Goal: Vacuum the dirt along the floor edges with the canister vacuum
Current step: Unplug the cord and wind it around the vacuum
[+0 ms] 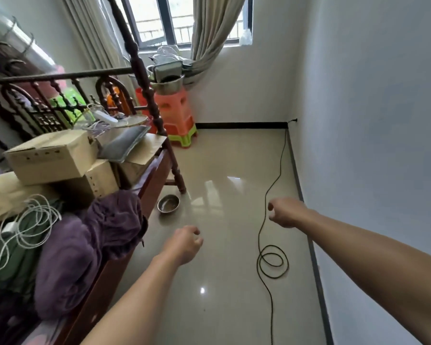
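Left hand [186, 245], right hand [285, 215] outstretched (loosely curled)

No word, brand or number can be read anywhere in this view. The upper cardboard box [50, 160] on the bed has a short row of small dark printed marks on its front side. The cardboard box under it [102, 179] has a few dark marks near its left edge. All of these marks are too small and too blurred to be told as letters or digits.
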The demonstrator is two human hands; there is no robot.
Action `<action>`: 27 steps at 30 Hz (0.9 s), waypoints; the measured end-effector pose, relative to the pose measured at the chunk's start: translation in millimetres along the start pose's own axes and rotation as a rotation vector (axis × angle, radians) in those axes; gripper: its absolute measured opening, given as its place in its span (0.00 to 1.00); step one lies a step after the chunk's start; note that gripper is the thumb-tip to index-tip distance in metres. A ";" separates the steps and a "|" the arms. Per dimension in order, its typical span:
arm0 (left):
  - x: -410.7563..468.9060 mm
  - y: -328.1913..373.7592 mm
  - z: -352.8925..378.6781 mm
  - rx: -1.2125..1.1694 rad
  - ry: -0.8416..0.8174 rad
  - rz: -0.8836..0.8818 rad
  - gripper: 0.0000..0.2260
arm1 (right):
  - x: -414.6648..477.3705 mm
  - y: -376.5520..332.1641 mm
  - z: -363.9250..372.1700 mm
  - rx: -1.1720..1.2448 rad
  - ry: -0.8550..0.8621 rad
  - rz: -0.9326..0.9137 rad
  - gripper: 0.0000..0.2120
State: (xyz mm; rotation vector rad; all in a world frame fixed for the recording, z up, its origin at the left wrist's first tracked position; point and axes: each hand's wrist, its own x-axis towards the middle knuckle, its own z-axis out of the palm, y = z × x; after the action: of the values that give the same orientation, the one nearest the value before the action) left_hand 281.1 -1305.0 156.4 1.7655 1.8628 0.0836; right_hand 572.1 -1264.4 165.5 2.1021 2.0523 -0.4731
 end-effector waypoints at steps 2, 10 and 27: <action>46.2 9.6 -18.8 0.017 0.009 0.011 0.14 | 43.4 -1.8 -18.2 -0.002 0.013 -0.010 0.18; 261.3 50.0 -95.9 0.146 -0.003 0.100 0.15 | 221.2 13.1 -95.1 0.029 0.020 0.122 0.19; 629.2 251.5 -186.3 0.223 -0.070 0.313 0.15 | 547.9 158.1 -210.2 0.257 0.009 0.375 0.12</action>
State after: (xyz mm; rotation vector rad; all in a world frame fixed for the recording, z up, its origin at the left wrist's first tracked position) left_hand 445.2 -622.8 195.5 2.1729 1.5833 -0.0702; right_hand 754.9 -684.8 161.6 2.5627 1.6128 -0.6949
